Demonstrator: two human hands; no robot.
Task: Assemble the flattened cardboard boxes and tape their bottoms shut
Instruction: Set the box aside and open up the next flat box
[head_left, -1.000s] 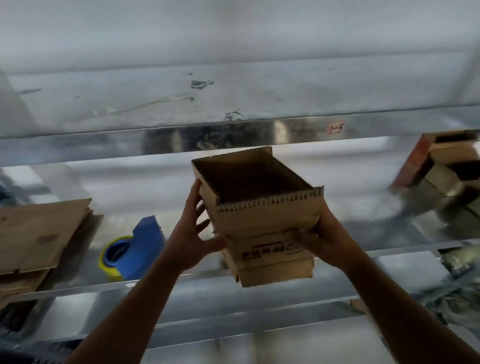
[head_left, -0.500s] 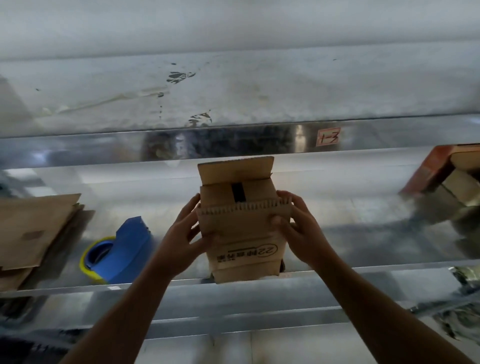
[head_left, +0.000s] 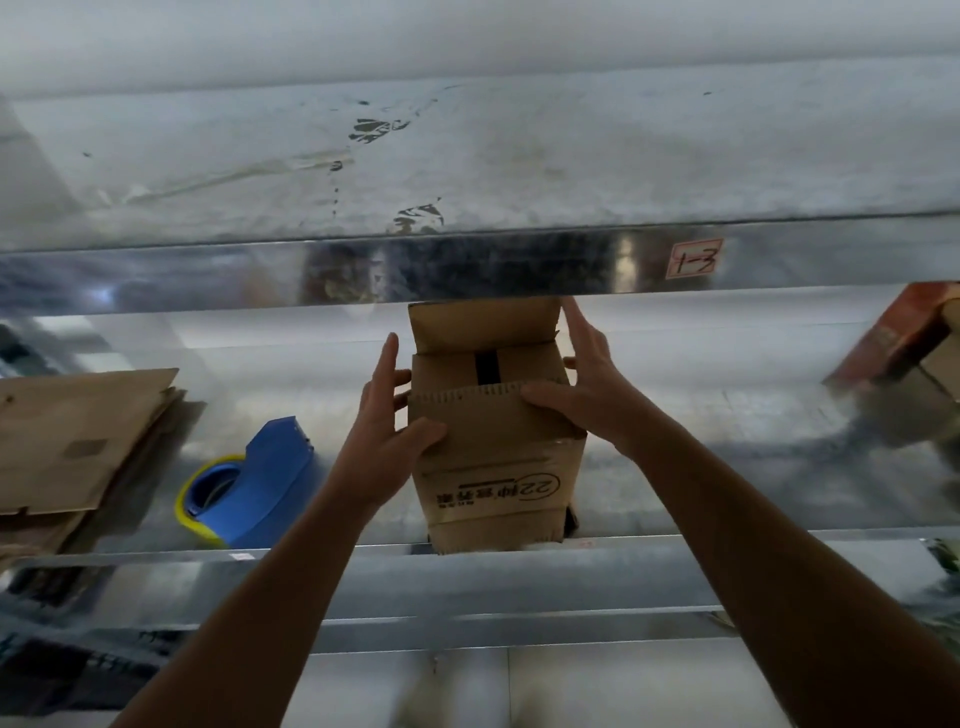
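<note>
A small brown cardboard box (head_left: 493, 467) with printed writing stands on the metal shelf (head_left: 727, 566) in the middle of the view. Its top flaps are partly folded: the far flap stands up, the near one is folded over, and a dark gap shows between the side flaps. My left hand (head_left: 384, 431) lies against the box's left side with straight fingers, thumb pressing the near flap. My right hand (head_left: 587, 395) lies along the right side, fingers pointing up, thumb across the near flap.
A blue tape dispenser (head_left: 260, 483) with a yellow-rimmed roll lies on the shelf left of the box. Flattened cardboard boxes (head_left: 78, 441) are stacked at the far left. More boxes (head_left: 914, 353) sit at the far right. The upper shelf's edge (head_left: 467, 270) hangs just above the box.
The box was in the air, open side toward me; it has been turned and set down on the shelf. My fingers have straightened and the flaps have been folded over.
</note>
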